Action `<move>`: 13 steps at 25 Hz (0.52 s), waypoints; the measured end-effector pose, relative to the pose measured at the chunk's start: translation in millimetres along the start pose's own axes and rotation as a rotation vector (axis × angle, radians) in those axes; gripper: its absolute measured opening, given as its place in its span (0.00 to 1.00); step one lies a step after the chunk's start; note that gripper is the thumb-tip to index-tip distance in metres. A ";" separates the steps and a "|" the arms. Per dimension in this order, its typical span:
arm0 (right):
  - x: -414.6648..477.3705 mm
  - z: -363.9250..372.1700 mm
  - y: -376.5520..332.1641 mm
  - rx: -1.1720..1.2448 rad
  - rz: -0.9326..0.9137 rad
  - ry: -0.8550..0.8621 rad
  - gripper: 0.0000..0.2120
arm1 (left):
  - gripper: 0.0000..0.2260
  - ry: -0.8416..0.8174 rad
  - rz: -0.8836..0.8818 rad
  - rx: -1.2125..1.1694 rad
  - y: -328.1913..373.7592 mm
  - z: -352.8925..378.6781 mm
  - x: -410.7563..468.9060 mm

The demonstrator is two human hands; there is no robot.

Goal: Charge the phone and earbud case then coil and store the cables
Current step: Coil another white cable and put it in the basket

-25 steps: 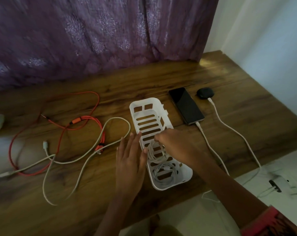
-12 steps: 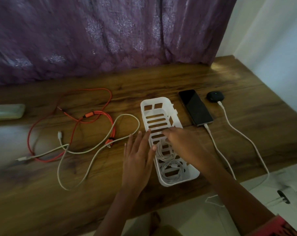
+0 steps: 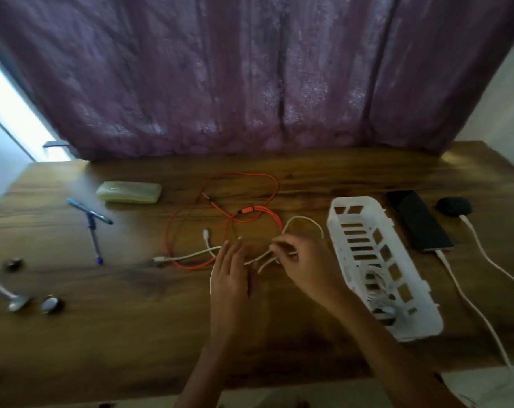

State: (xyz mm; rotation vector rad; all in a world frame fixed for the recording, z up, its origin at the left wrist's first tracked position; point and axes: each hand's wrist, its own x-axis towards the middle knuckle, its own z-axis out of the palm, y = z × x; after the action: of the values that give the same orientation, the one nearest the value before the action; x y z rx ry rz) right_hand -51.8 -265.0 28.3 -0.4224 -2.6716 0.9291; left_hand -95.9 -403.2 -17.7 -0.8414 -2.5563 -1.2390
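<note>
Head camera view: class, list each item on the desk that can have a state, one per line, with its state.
Phone: plugged in, screen dark.
Earbud case: shut, cable attached.
Basket: holds coiled white cables.
White cable: uncoiled, pinched by right hand.
Red cable: loose, uncoiled.
Left hand: open, empty.

Home: curtain [image 3: 249, 78], wooden desk [image 3: 102, 334].

Loose cables [image 3: 220, 228] lie left of basket [image 3: 379, 260]; phone [image 3: 419, 220] right.
</note>
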 end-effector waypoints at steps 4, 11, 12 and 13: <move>15.0 54.0 -48.6 0.192 0.149 0.040 0.16 | 0.16 0.227 -0.034 -0.087 -31.3 -48.5 4.8; 59.4 110.7 -92.6 -0.122 0.188 -0.130 0.15 | 0.15 0.278 -0.105 -0.071 -93.9 -97.1 10.5; 60.8 113.7 -93.8 -0.209 0.195 -0.153 0.15 | 0.13 0.264 -0.102 -0.062 -100.3 -101.1 10.9; 61.0 115.9 -94.9 -0.261 0.205 -0.153 0.12 | 0.12 0.241 -0.100 -0.043 -106.4 -104.9 11.3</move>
State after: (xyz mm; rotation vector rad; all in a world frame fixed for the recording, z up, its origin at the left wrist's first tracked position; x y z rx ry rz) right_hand -165.9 -378.4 11.3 -0.7206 -2.9449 0.6897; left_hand -173.4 -531.5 -17.3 -0.5402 -2.4116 -1.3381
